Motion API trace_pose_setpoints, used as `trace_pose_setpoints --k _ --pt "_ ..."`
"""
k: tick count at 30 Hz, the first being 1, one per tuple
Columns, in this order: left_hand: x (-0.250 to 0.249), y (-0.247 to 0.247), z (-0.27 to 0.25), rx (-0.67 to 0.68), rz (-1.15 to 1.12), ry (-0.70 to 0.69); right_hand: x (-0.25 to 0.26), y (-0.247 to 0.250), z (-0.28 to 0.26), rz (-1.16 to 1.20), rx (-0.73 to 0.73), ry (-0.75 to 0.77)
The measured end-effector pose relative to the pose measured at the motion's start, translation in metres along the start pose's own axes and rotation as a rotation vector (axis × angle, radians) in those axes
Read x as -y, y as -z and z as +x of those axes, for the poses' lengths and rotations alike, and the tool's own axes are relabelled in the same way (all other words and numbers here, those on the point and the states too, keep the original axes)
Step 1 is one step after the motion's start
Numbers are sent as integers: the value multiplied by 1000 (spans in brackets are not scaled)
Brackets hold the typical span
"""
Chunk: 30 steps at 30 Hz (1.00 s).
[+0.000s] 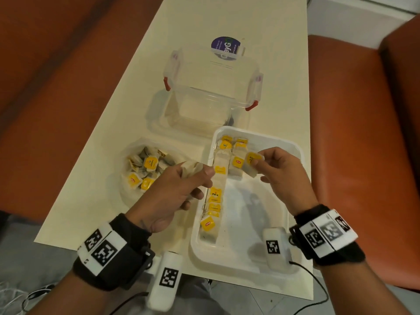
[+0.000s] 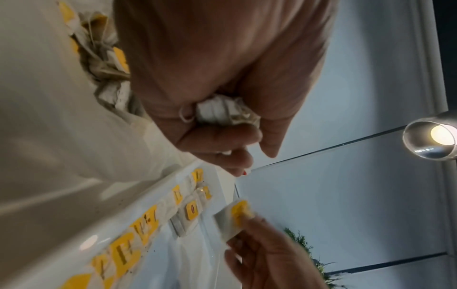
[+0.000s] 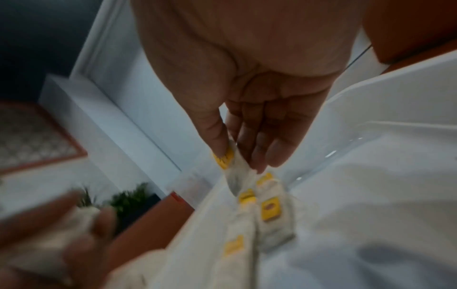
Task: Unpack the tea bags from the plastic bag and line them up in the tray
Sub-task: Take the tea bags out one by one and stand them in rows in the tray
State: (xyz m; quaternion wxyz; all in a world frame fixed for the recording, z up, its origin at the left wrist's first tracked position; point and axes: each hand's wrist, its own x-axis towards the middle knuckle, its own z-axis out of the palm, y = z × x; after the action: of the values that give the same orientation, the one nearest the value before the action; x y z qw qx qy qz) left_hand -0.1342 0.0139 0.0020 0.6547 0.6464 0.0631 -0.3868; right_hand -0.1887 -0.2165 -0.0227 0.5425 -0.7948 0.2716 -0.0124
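A white tray (image 1: 293, 153) lies at the near right of the table with a row of yellow-tagged tea bags (image 1: 214, 202) along its left wall and a short second row (image 1: 237, 163) at the far end. My right hand (image 1: 276, 169) pinches one tea bag (image 1: 251, 165) above that second row; the same tea bag (image 3: 233, 166) shows between thumb and fingers. My left hand (image 1: 181, 189) grips a bunch of tea bags (image 2: 226, 112) just left of the tray. An open plastic bag (image 1: 127, 192) with several tea bags (image 1: 151, 163) lies to the left.
A clear lidded container (image 1: 211, 92) with red clips stands behind the tray and bag, with a purple round sticker (image 1: 225, 46) on the table behind it. Orange bench seats (image 1: 363, 133) flank the narrow cream table (image 1: 109, 123).
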Motion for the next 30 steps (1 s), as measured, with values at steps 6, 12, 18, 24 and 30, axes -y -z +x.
trace_pose_setpoints --k 6,12,18,24,30 --pt "7 14 -9 -28 -36 21 -25 -15 19 -91 262 -203" --pt "12 15 -14 -34 -55 37 -30 -24 35 17 190 -297" --pt "10 16 -14 -39 -66 38 -34 -28 40 3 152 -315" --pt "8 13 -12 -44 -85 39 -38 -30 43 39 117 -327" --pt "7 11 -10 -23 -140 55 -39 -32 43 -10 98 -299"
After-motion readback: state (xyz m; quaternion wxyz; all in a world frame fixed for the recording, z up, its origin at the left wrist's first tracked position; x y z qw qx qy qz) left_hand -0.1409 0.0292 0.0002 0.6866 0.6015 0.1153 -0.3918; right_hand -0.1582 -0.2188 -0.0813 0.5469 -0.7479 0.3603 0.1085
